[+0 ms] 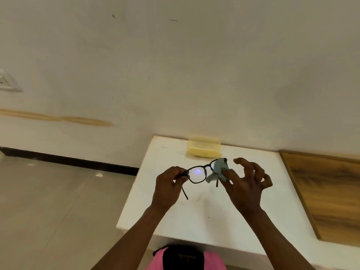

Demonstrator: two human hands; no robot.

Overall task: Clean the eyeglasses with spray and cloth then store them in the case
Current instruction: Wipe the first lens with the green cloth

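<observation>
Black-framed eyeglasses (197,174) are held up above the white table (204,211), temples unfolded toward me. My left hand (169,187) pinches the frame's left corner at the hinge. My right hand (246,184) pinches a small pale green cloth (218,169) around the right lens, thumb and forefinger on it, the other fingers spread and curled in the air. The cloth covers most of the right lens. An open translucent yellow case (204,149) stands at the table's far edge against the wall. No spray bottle shows.
A wooden board surface (327,188) adjoins the table on the right. Tiled floor (48,201) lies to the left, below the table's left edge. A white wall with a socket plate (7,81) rises behind. Pink and black clothing (185,258) shows at the bottom.
</observation>
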